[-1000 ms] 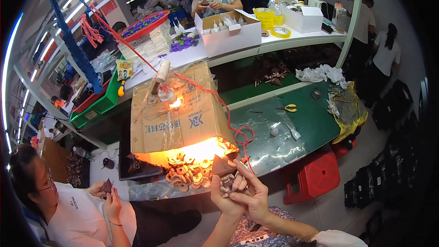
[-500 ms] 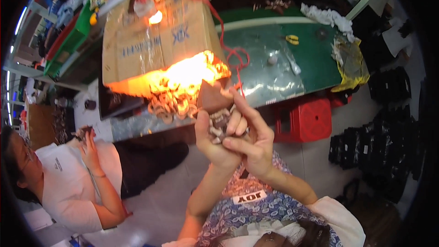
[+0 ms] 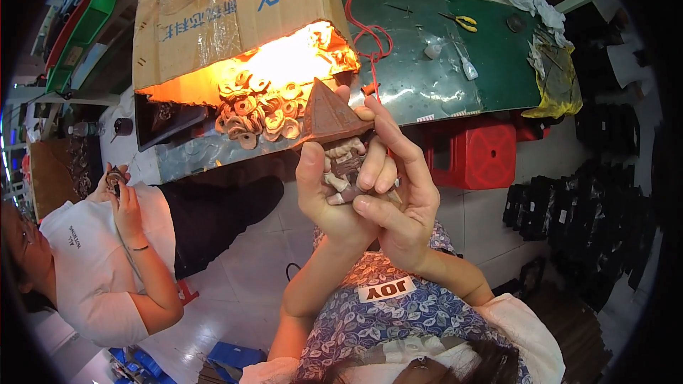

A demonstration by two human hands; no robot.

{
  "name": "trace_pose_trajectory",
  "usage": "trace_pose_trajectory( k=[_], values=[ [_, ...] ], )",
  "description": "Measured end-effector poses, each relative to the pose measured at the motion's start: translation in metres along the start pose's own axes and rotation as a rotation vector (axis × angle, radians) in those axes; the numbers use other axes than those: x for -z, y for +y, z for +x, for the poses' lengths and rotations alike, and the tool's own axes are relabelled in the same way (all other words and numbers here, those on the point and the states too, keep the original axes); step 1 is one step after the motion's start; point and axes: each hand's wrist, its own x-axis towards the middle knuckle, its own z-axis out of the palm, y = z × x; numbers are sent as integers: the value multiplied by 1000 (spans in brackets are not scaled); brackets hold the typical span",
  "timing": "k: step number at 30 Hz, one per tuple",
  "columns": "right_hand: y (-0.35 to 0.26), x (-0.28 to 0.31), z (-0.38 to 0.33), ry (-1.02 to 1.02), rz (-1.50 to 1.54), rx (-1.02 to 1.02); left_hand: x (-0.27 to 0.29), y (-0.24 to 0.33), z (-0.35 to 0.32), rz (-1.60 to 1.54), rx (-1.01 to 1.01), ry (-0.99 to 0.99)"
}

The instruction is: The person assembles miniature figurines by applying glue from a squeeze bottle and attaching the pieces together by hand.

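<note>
Between both hands is a small figurine [image 3: 346, 168] with a large brown pointed top shaped like a pyramid hat and a pale, grey-brown body. My left hand [image 3: 333, 217] cups it from the left and below, its thumb upright against the side. My right hand [image 3: 409, 199] wraps round it from the right, fingers bent over the body and thumb pressed near its base. The wrists lie close together. Just beyond the pointed top, many ring-shaped brown pieces [image 3: 260, 110] spill from a lit cardboard box [image 3: 220, 43] on the bench.
The green bench [image 3: 491, 85] carries yellow-handled pliers [image 3: 461, 21], a small white bottle [image 3: 432, 50] and a red cord [image 3: 370, 35]. A red stool [image 3: 484, 153] stands under its edge. At left, a seated co-worker [image 3: 114, 256] holds a small brown piece. Black wrapped bundles [image 3: 555, 217] lie at right.
The view has shifted, so the box and bench sit higher and the picture is sharper. The figurine's pointed top is now more upright and more fully seen; both hands keep hold of it.
</note>
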Motion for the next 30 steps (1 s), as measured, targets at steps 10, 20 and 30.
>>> trace_pose_trajectory(
  k=[10, 20, 30],
  values=[
    [1, 3, 3, 0, -120, 16, 5, 1, 3, 29, 36, -7],
    [3, 4, 1, -13, -115, 39, 3, 0, 2, -88, 33, -34],
    [1, 4, 1, 0, -105, 67, 0, -2, 1, -16, 9, -67]
  ],
)
